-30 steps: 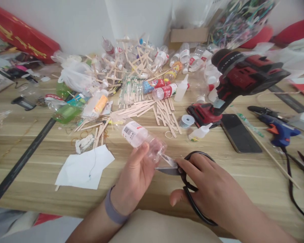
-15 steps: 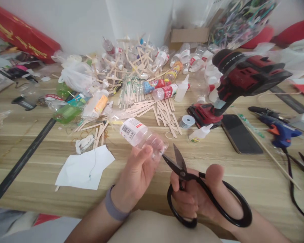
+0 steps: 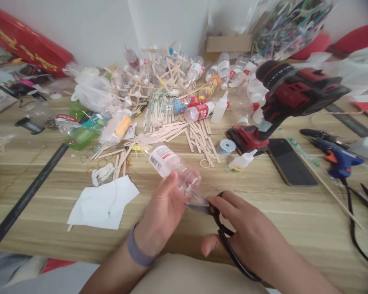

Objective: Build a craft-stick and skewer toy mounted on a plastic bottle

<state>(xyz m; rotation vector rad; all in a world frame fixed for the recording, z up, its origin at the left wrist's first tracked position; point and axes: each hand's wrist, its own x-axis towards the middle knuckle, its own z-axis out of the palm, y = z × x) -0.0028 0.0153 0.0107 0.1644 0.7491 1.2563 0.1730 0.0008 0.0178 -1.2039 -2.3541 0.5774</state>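
Note:
My left hand point(image 3: 164, 208) is closed around a clear plastic bottle point(image 3: 164, 160) with a white and red label, tilted so its bottom end points toward the right. In my right hand point(image 3: 248, 228) is a pair of black-handled scissors point(image 3: 202, 207), its blades against the bottom end of the bottle. One blade lies in front; whether the other is inside the plastic I cannot tell. A sheet of white paper point(image 3: 101, 204) with a dark thread on it rests left of my left hand.
Several loose wooden sticks point(image 3: 199, 139) and plastic bottles point(image 3: 199, 111) crowd the back. A red cordless drill point(image 3: 294, 94) stands at right, beside a phone point(image 3: 291, 161) and a blue glue gun point(image 3: 337, 157). A small squeeze bottle point(image 3: 242, 160) and a wire spool point(image 3: 227, 147) lie nearer.
My right hand has turned over, palm now downward, and the scissors have swung round to the bottle's bottom end. The bottle has shifted slightly in my left hand.

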